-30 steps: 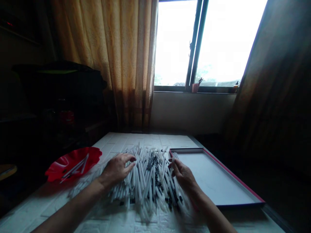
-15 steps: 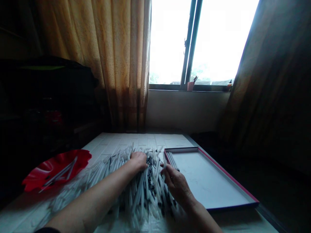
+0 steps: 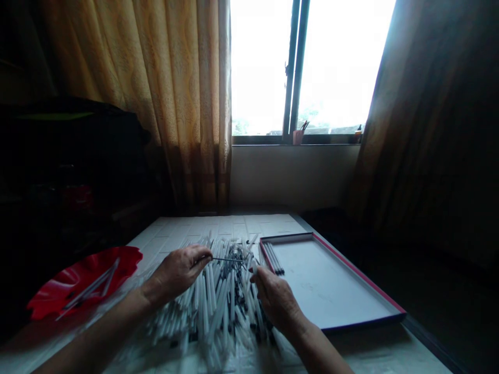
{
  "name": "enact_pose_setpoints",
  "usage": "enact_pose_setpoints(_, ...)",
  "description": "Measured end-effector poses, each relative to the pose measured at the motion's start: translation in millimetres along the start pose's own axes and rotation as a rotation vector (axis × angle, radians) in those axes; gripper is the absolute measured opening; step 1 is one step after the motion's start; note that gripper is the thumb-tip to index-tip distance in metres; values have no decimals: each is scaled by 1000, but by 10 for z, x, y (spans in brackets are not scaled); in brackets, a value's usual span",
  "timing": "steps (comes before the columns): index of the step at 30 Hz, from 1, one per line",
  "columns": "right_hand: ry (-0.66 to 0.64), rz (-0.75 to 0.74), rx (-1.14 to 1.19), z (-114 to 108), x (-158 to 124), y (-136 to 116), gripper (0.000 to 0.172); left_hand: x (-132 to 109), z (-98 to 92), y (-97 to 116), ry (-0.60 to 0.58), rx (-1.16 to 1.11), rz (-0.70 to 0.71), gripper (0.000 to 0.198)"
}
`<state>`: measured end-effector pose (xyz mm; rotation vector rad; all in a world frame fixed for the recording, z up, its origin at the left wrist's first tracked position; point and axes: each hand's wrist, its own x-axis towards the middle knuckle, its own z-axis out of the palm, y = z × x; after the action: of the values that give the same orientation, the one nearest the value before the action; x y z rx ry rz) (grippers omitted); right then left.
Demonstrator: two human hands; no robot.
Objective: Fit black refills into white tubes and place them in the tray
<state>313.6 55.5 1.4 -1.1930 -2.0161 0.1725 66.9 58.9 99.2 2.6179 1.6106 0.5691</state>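
Left of the shallow white red-rimmed tray (image 3: pixel 343 291), align 1 thin dark rod (image 3: pixel 230 259), pinched in left hand (image 3: pixel 181 267), with the whitish plastic tube (image 3: pixel 254 269) gripped in right hand (image 3: pixel 278 296).

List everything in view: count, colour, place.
Pile of tubes: many, whitish and black, centre.
Rod: one, dark, above pile.
Pale piece: one, whitish, beside rod.
Tray: one, white, red-edged, right.
Tray tubes: about four, grey, tray's left.
Dish: one, red, left.
Dish tubes: few, pale, inside.
Table: one, whitish, underneath.
Window: one, dark frame, behind.
Curtains: two, brownish, flanking window.
Wall: one, greyish, below window.
Cup: one, pinkish, window's foot.
Small item: one, orangish, right of cup.
Dark bulk: one, black, far left.
Left hand: one, pinching rod.
Right hand: one, holding pale piece.
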Motion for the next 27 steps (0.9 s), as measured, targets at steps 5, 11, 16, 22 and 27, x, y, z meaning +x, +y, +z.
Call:
enact_pose_setpoints(5, -33, -17, -70, 40, -16, -44, 20, -162, -184, -57, 66, -34, 82, 31)
enact_pose_setpoints(11, -69, -30, -141, 12, -19, -102, 25, -179, -257, -8, 61, 12, 86, 33)
enact_pose_setpoints(16, -89, -17, -202, -21, -18, -155, 26, -170, -265, 7, 44, 61, 89, 33)
enact_pose_setpoints(22, -116, -19, -247, -28, -21, -196, 28, -160, -298, 48, 16, 129, 100, 33)
enact_pose_setpoints(27, -134, -21, -276, -62, -26, -225, 28, -161, -326, 91, -4, 217, 112, 33)
